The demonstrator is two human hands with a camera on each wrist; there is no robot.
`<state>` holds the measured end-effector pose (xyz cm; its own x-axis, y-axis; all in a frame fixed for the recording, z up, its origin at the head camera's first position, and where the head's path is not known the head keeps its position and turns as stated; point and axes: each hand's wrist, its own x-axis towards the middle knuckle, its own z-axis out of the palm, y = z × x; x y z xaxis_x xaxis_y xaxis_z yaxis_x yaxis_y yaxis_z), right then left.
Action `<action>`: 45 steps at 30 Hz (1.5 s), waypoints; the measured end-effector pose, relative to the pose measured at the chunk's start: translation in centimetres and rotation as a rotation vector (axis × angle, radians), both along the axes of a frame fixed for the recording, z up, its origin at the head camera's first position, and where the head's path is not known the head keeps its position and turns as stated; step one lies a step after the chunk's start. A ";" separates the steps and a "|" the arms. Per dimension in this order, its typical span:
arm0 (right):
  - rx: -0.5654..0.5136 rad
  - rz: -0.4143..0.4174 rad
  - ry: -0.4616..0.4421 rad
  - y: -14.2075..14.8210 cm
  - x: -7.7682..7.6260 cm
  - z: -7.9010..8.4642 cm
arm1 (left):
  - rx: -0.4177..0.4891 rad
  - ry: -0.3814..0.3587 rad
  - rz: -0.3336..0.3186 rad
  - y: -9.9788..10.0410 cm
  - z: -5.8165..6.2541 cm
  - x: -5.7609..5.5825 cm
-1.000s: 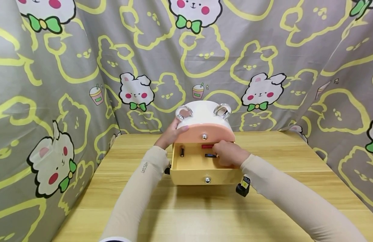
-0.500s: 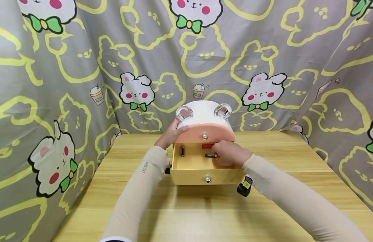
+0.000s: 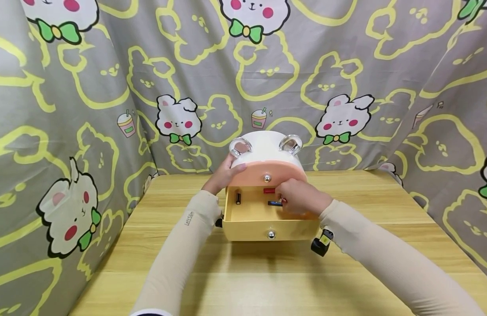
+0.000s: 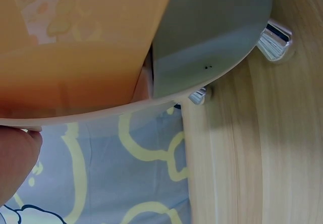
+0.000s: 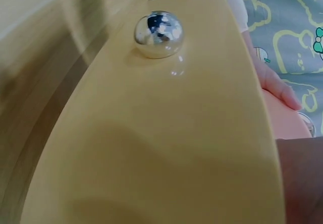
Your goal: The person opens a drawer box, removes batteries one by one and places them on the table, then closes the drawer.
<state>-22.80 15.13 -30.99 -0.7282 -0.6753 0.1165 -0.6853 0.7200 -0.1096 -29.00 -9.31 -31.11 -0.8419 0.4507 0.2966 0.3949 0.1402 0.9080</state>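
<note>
A small white-topped drawer cabinet (image 3: pixel 263 147) with silver ear-shaped rings stands on the table, its yellow lower drawer (image 3: pixel 247 230) pulled out. My left hand (image 3: pixel 221 175) grips the cabinet's left side, thumb at the front edge of the peach upper drawer (image 3: pixel 253 173). Inside the yellow drawer lie a black battery (image 3: pixel 238 199), a red battery (image 3: pixel 269 191) and a blue battery (image 3: pixel 274 203). My right hand (image 3: pixel 300 197) reaches in from the right with curled fingers and pinches a small red-and-silver battery (image 3: pixel 284 200), mostly hidden by the hand.
The wooden table (image 3: pixel 180 272) spreads around the cabinet. Patterned grey curtains (image 3: pixel 212 74) hang behind it and at both sides. A round silver knob (image 5: pixel 159 34) sticks out from the yellow drawer's front, which rises between the right wrist camera and the drawer's inside.
My right hand has risen slightly in the drawer, and a red-and-silver end now shows at its fingertips. The left hand and the cabinet have stayed in place.
</note>
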 end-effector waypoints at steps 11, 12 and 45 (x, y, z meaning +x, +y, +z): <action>-0.013 -0.028 -0.014 0.3 0.1 1.1 | 0.023 -0.008 0.008 -0.3 -2.6 -2.8; -0.014 -0.032 -0.017 0.3 0.1 1.1 | 0.026 -0.005 0.009 -0.3 -2.6 -2.8; -0.132 -0.072 0.004 1.8 0.4 1.9 | 0.053 0.023 -0.009 -0.3 -3.1 -3.3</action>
<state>-22.37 16.95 -29.12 -0.7738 -0.5997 0.2039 -0.6327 0.7471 -0.2036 -32.30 -9.59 -34.18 -0.8306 0.4414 0.3396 0.4171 0.0889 0.9045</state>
